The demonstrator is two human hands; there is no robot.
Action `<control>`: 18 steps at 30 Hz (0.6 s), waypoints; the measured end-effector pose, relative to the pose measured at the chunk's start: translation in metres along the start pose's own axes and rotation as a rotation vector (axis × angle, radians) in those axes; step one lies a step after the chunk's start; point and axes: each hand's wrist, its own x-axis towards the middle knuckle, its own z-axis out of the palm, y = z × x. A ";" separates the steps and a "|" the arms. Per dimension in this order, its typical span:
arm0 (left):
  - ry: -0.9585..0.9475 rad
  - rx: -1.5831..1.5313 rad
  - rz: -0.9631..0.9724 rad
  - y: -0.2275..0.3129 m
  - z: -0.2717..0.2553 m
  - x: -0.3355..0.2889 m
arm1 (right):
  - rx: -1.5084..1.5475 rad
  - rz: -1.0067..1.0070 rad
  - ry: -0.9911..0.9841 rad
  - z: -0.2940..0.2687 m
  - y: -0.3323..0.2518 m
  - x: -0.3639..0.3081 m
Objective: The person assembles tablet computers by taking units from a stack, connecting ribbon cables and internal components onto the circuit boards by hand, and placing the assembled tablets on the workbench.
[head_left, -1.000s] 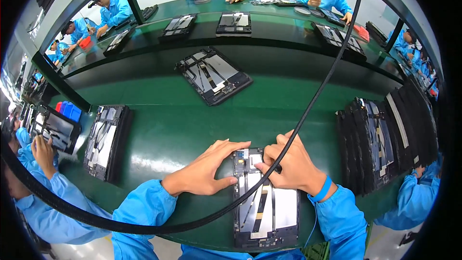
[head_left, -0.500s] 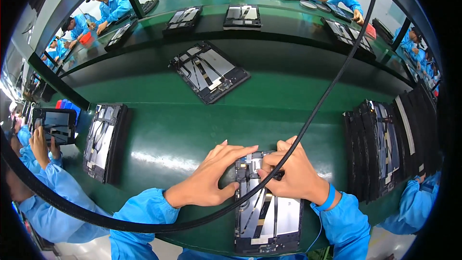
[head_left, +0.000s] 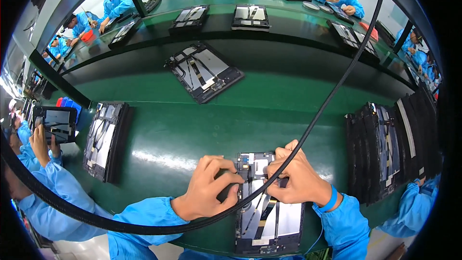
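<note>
An opened tablet [head_left: 288, 216] lies on the green bench in front of me, its silvery inside, dark ribbon cables and small boards facing up. My left hand [head_left: 208, 188] is at its upper left edge, fingers bent, with thumb and forefinger closed on the edge. Over the tablet's upper right part, my right hand [head_left: 301, 179] is closed in a pinch. A small dark thing shows under its fingers, too covered to name. A blue band [head_left: 330, 199] circles my right wrist. The black hanging cable passes in front of the right fingers and hides part of the tablet.
A stack of opened tablets [head_left: 103, 137] stands left, a larger stack [head_left: 385, 144] right. Another opened tablet [head_left: 204, 72] lies ahead, below a raised shelf [head_left: 159, 43] bearing more. The black cable [head_left: 332, 94] sweeps across the view. A co-worker at left holds a tablet [head_left: 55, 125]; others work beyond.
My left hand has drawn back from the tablet's top edge, its stretched fingers now bent at the left side. My right hand has shifted slightly right and down, still pinched.
</note>
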 end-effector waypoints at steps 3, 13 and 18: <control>0.014 0.029 0.023 0.000 -0.001 0.000 | 0.007 -0.005 -0.002 0.000 0.000 0.002; -0.121 0.173 0.019 0.025 -0.004 -0.002 | -0.004 -0.001 0.014 -0.001 0.002 0.000; -0.158 0.136 -0.016 0.034 -0.005 0.000 | 0.016 -0.035 0.063 -0.001 -0.001 -0.002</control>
